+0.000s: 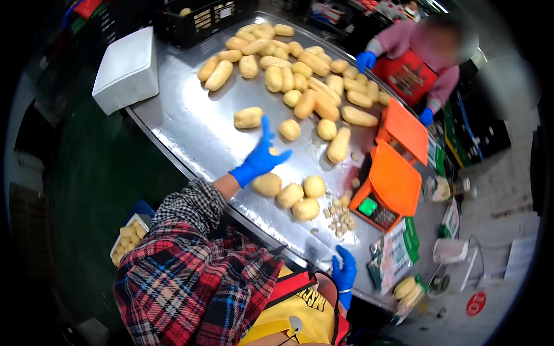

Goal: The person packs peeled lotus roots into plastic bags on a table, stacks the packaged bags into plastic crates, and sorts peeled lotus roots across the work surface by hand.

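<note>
My left hand (261, 158), in a blue glove, reaches over the metal table with its fingers spread and nothing gripped. Just beyond its fingertips lies a peeled, pale yellow butternut-like squash (248, 117). A rounder peeled piece (289, 130) is to its right, and several more pieces (289, 196) sit below the hand. My right hand (344, 268), also blue-gloved, is low at the table's near edge with its fingers curled; what they close on is unclear. Small cut-off bits (343, 222) are scattered above it.
A large heap of peeled squash (311, 63) covers the far side. Two orange scales (393, 179) stand at the right, near green-and-white packets (398, 254). A white foam box (128, 69) sits at the left corner. Across the table stands a person in a red apron (410, 78).
</note>
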`<state>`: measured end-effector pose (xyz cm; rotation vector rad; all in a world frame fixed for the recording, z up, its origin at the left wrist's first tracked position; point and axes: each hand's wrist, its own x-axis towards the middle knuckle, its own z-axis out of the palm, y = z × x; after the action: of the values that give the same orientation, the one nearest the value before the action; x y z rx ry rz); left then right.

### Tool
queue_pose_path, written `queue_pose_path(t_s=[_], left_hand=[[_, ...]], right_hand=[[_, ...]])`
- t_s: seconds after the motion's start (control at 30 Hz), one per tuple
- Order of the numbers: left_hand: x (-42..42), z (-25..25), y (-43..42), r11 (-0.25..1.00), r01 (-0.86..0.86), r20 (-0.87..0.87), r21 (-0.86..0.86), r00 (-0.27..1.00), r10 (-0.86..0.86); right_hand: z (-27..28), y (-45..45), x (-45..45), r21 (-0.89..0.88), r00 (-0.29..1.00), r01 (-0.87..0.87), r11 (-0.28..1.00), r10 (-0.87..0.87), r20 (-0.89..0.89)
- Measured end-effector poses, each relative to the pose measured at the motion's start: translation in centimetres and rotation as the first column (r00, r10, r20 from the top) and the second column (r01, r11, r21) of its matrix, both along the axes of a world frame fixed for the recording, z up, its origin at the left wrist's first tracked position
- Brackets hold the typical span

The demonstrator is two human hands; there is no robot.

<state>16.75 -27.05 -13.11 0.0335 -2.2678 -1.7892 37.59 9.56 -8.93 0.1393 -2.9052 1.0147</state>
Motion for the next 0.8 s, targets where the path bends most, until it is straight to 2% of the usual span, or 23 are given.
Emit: queue_pose_path(t_s=[0.03,0.07,0.13,0.17,0.2,0.23,0.27,0.33,0.4,0.47,0.5,0.53,0.6,0.63,0.67,0.7,0.73,0.8], left_hand=[[-0.8,-1.5,-2.0,0.987,-0.1,-0.081,-0.129,0.993,0.09],[-2.2,-2.2,-5.0,0.945,-0.212,-0.153,-0.249,0.972,0.177],[-3.7,-0.8,-10.4,0.959,-0.215,0.067,-0.183,0.971,0.23],[-5.2,-1.9,-12.8,0.922,-0.278,0.006,-0.268,0.957,0.29],[-6.7,-2.9,-15.3,0.865,-0.347,-0.05,-0.361,0.934,0.353],[-8.2,-2.6,-17.0,0.755,-0.437,-0.021,-0.488,0.871,0.491],[-9.7,-2.4,-18.5,0.641,-0.467,0.012,-0.609,0.803,0.596],[-13.5,-2.7,-22.5,0.53,-0.526,-0.025,-0.665,0.725,0.688],[-17.9,-4.6,-27.0,0.561,-0.587,-0.073,-0.584,0.726,0.684],[-20.8,-5.1,-30.1,0.578,-0.505,0.006,-0.641,0.75,0.662],[-22.2,-5.1,-31.4,0.568,-0.457,0.051,-0.684,0.747,0.663],[-23.1,-4.8,-32.1,0.523,-0.399,0.111,-0.753,0.707,0.698],[-24.2,-2.1,-31.8,0.569,-0.312,0.257,-0.761,0.66,0.706],[-25.7,-4.3,-33.6,0.597,-0.307,0.256,-0.741,0.694,0.674],[-26.2,-4.4,-34.0,0.634,-0.309,0.255,-0.709,0.726,0.639],[-26.5,-4.7,-34.3,0.64,-0.251,0.267,-0.726,0.756,0.598],[-23.3,-2.1,-33.6,0.63,-0.206,0.268,-0.749,0.774,0.573],[-22.9,-2.7,-34.4,0.664,-0.196,0.286,-0.721,0.789,0.543]], right_hand=[[-1.5,-0.7,-1.0,-0.029,0.997,-0.067,0.997,0.068,0.033],[-3.3,-2.0,-2.2,-0.128,0.993,-0.06,0.99,0.072,0.097],[-4.7,-4.3,-4.6,-0.236,0.947,-0.12,0.964,0.182,0.263],[-7.4,-3.7,-5.6,-0.565,0.77,0.409,0.717,0.062,0.635],[-8.9,-3.7,-7.1,-0.534,0.747,0.362,0.764,0.105,0.657],[-10.4,-2.4,-7.8,-0.467,0.776,0.155,0.871,0.185,0.603],[-11.8,-0.6,-8.5,-0.387,0.792,-0.036,0.921,0.263,0.551],[-12.6,1.8,-9.8,-0.276,0.786,-0.256,0.926,0.366,0.498],[-2.8,-5.4,-11.7,0.039,0.791,-0.316,0.948,0.241,0.562],[-1.4,-4.8,-13.4,-0.146,0.602,-0.337,0.93,0.332,0.726],[-1.9,-4.5,-13.5,-0.196,0.49,-0.186,0.963,0.264,0.831],[-1.1,-5.5,-13.5,-0.148,0.429,-0.022,0.989,0.143,0.892],[-2.4,-4.0,-13.2,-0.162,0.419,0.071,0.984,0.118,0.9],[-2.3,-4.7,-13.2,-0.066,0.399,0.129,0.989,0.009,0.917],[-1.9,-5.1,-13.4,-0.035,0.296,0.285,0.958,-0.054,0.954],[-1.7,-5.5,-13.5,-0.032,0.257,0.37,0.928,-0.069,0.964],[-1.0,-4.6,-11.5,-0.04,0.221,0.437,0.898,-0.064,0.973],[-2.5,-2.3,-10.9,-0.123,0.294,0.293,0.948,0.033,0.955]])
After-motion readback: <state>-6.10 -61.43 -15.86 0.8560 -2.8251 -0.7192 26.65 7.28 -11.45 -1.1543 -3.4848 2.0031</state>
